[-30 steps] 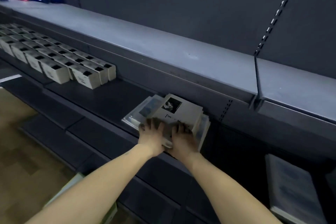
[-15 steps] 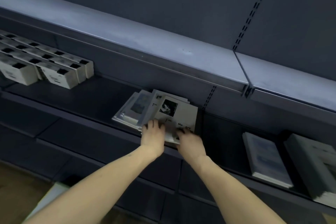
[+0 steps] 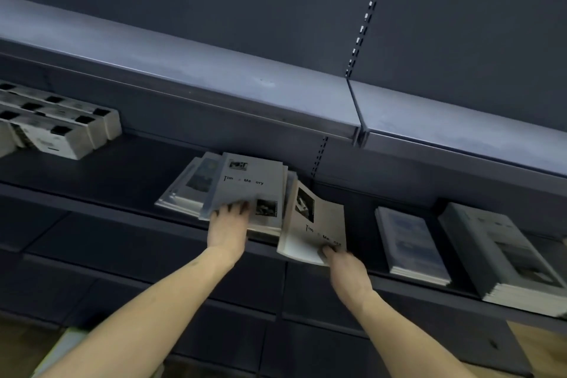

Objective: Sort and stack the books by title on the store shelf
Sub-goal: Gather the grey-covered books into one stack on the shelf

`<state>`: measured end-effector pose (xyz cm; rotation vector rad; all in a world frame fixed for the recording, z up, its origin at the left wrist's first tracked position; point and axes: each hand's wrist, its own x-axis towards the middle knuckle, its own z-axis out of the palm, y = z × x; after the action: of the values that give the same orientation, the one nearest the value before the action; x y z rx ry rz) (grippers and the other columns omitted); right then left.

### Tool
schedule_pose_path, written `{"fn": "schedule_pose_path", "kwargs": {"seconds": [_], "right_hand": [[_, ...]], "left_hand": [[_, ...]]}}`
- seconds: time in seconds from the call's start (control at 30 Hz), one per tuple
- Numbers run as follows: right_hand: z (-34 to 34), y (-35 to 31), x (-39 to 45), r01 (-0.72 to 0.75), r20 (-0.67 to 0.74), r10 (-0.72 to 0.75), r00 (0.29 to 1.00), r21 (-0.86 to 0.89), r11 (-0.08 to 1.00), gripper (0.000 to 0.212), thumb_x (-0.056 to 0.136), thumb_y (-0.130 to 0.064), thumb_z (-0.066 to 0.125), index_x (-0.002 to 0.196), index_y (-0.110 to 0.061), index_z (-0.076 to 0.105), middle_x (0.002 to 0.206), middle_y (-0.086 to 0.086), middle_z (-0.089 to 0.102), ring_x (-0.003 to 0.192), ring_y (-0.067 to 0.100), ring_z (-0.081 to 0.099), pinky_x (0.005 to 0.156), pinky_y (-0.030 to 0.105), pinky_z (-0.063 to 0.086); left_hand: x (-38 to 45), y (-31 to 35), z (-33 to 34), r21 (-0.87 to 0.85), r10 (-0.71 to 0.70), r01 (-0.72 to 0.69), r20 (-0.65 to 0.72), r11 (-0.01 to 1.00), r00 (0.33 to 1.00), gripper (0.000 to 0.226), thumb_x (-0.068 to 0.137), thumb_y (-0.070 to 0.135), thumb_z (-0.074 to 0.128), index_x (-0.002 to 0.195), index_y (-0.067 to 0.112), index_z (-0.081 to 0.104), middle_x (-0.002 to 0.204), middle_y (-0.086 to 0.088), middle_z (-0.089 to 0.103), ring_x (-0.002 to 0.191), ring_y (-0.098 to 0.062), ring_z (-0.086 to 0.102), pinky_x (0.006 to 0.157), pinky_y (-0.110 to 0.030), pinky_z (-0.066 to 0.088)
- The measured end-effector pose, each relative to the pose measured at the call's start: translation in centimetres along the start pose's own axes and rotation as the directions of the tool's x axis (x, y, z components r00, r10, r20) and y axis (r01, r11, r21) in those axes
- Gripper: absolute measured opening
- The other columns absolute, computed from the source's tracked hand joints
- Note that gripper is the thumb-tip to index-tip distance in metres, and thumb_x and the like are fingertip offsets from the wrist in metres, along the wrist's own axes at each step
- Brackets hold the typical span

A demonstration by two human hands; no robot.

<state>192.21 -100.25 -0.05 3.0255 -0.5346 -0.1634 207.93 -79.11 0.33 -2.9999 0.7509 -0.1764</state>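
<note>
A thin pale-grey book (image 3: 316, 224), its cover printed with a small black-and-white photo and a partly legible title, tilts up off the front edge of a dark store shelf (image 3: 101, 175). The person's right hand (image 3: 342, 261) pinches its near corner, thumb on the cover, fingers hidden underneath. Just to its left lies a loosely fanned pile of books (image 3: 233, 190), the top one showing the same cover design; the left hand (image 3: 228, 225) rests on its near edge, fingers spread flat and gripping nothing. The sorting looks partly done: two neater stacks (image 3: 411, 242) already lie further right on the shelf, while the fanned pile still seems to need separating. White boxes (image 3: 64, 126) sit in rows far to the left.
</note>
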Motion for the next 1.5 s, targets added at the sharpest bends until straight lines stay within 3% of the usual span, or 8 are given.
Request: {"fn": "schedule_pose_path", "kwargs": {"seconds": [0.57, 0.73, 0.97, 1.1, 1.17, 1.23, 1.3, 1.5], "right_hand": [[3.0, 4.2, -1.9, -0.068, -0.006, 0.071, 0.997, 0.217, 0.974, 0.062, 0.083, 0.005, 0.054, 0.137, -0.023, 0.046, 0.143, 0.003, 0.038, 0.127, 0.027, 0.043, 0.095, 0.034, 0.049], [3.2, 4.6, -3.3, -0.182, -0.039, 0.206, 0.978, 0.331, 0.926, 0.097, 0.086, -0.004, 0.064, 0.156, -0.011, -0.001, 0.161, 0.016, 0.005, 0.139, 0.030, 0.038, 0.088, 0.025, 0.050], [2.5, 6.3, -4.2, -0.143, -0.089, 0.190, 0.978, 0.378, 0.915, 0.112, 0.085, -0.004, 0.065, 0.154, -0.027, -0.019, 0.163, 0.016, -0.006, 0.096, 0.029, 0.066, 0.061, 0.027, 0.046], [2.9, 6.6, -3.9, -0.115, -0.054, 0.139, 0.989, 0.310, 0.944, 0.098, 0.088, -0.009, 0.064, 0.157, -0.028, -0.003, 0.162, 0.018, -0.001, 0.122, 0.035, 0.053, 0.084, 0.037, 0.054], [3.3, 6.7, -4.1, -0.108, -0.024, 0.119, 0.993, 0.275, 0.955, 0.084, 0.092, -0.013, 0.061, 0.157, -0.020, 0.008, 0.162, 0.019, 0.005, 0.133, 0.035, 0.041, 0.096, 0.037, 0.050], [3.7, 6.9, -4.4, -0.097, -0.002, 0.100, 0.995, 0.217, 0.971, 0.078, 0.093, -0.012, 0.058, 0.156, -0.012, 0.013, 0.161, 0.021, 0.008, 0.137, 0.035, 0.035, 0.102, 0.035, 0.046], [3.8, 7.0, -4.4, -0.099, 0.013, 0.098, 0.995, 0.197, 0.975, 0.079, 0.092, -0.010, 0.059, 0.155, -0.007, 0.012, 0.161, 0.024, 0.006, 0.138, 0.036, 0.033, 0.103, 0.035, 0.045], [3.3, 7.2, -4.2, -0.219, 0.116, 0.192, 0.974, 0.296, 0.930, 0.089, 0.086, -0.010, 0.068, 0.154, -0.003, 0.010, 0.157, 0.028, 0.012, 0.136, 0.035, 0.036, 0.102, 0.033, 0.045]], "left_hand": [[-3.6, 8.5, -0.9, -0.091, 0.143, -0.166, -0.218, 0.982, 0.965, 0.024, 0.081, 0.009, 0.064, 0.102, 0.016, 0.073, 0.095, -0.005, 0.062, 0.089, -0.026, 0.057, 0.075, -0.039, 0.047], [-5.2, 13.8, 1.0, 0.062, 0.371, -0.366, -0.176, 0.929, 0.912, 0.034, 0.049, 0.007, 0.078, 0.083, 0.009, 0.074, 0.079, -0.007, 0.058, 0.072, -0.025, 0.056, 0.059, -0.036, 0.051], [-5.9, 16.6, 1.6, 0.047, 0.381, -0.379, -0.045, 0.924, 0.924, 0.036, 0.085, 0.012, 0.064, 0.120, 0.009, 0.060, 0.112, -0.008, 0.055, 0.100, -0.025, 0.055, 0.076, -0.035, 0.048], [-6.1, 17.0, 1.9, 0.007, 0.457, -0.458, -0.055, 0.889, 0.888, 0.046, 0.067, 0.043, 0.086, 0.105, 0.020, 0.073, 0.091, -0.002, 0.060, 0.081, -0.020, 0.058, 0.061, -0.034, 0.053], [-6.4, 17.0, 1.9, -0.020, 0.429, -0.429, -0.032, 0.903, 0.903, 0.054, 0.086, 0.053, 0.064, 0.134, 0.028, 0.058, 0.118, -0.006, 0.056, 0.111, -0.026, 0.053, 0.096, -0.045, 0.047], [-6.7, 17.2, 2.4, -0.071, 0.319, -0.317, 0.017, 0.946, 0.948, 0.072, 0.090, 0.061, 0.051, 0.152, 0.031, 0.030, 0.149, -0.013, 0.034, 0.141, -0.033, 0.026, 0.118, -0.053, 0.014], [-7.1, 17.2, 2.6, -0.168, 0.125, -0.109, 0.087, 0.980, 0.988, 0.102, 0.081, 0.069, 0.058, 0.157, 0.022, 0.009, 0.159, -0.019, 0.012, 0.148, -0.037, 0.009, 0.119, -0.052, 0.006], [-7.4, 18.6, 1.4, -0.358, -0.053, 0.144, 0.253, 0.922, 0.966, 0.121, 0.072, 0.039, 0.083, 0.155, 0.020, -0.003, 0.138, -0.015, 0.029, 0.120, -0.030, 0.046, 0.089, -0.035, 0.051]]}}
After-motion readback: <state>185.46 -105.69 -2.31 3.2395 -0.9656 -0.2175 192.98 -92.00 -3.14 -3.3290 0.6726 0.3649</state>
